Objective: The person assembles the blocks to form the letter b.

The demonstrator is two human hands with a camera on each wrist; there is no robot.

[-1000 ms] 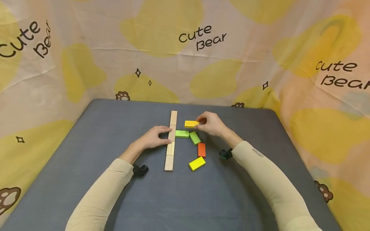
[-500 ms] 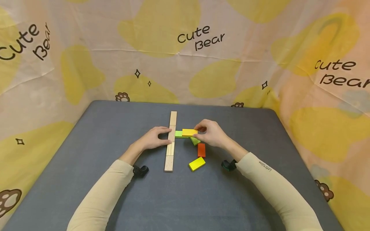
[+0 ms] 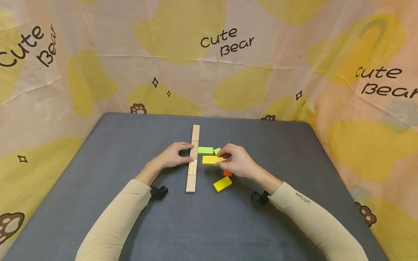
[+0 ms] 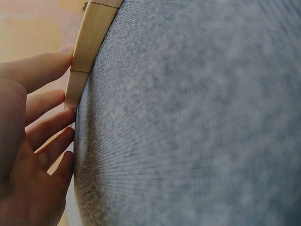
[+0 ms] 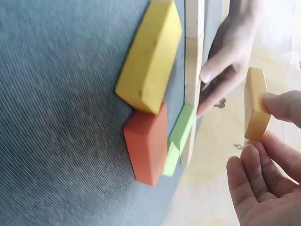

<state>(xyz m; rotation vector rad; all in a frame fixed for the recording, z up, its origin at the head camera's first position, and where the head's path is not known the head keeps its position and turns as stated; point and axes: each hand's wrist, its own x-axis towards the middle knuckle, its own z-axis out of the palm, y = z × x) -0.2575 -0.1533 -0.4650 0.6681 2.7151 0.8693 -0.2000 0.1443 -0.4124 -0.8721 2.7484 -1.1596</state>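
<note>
My right hand (image 3: 237, 161) pinches an orange-yellow wooden block (image 5: 256, 104) by its end between thumb and fingers, held up off the table. Below it in the head view, two green blocks (image 3: 205, 150), a red block (image 5: 146, 143) and a bright yellow block (image 3: 222, 184) form a curve on the table. Part of the red block and one green block are covered by that hand. A straight row of plain wooden blocks (image 3: 191, 184) lies end to end left of the curve. My left hand (image 3: 171, 156) touches this row with thumb and forefinger extended and spread.
The grey-blue cloth tabletop (image 3: 196, 232) is bordered by hanging printed fabric (image 3: 183, 72) at the back and sides. A black wrist camera (image 3: 159, 192) sits under the left wrist, and another camera (image 3: 260, 198) is under the right.
My right hand has brought the orange-yellow block toward me, past the first green block, to just above the bright yellow one. The left hand stays at the plain row.
</note>
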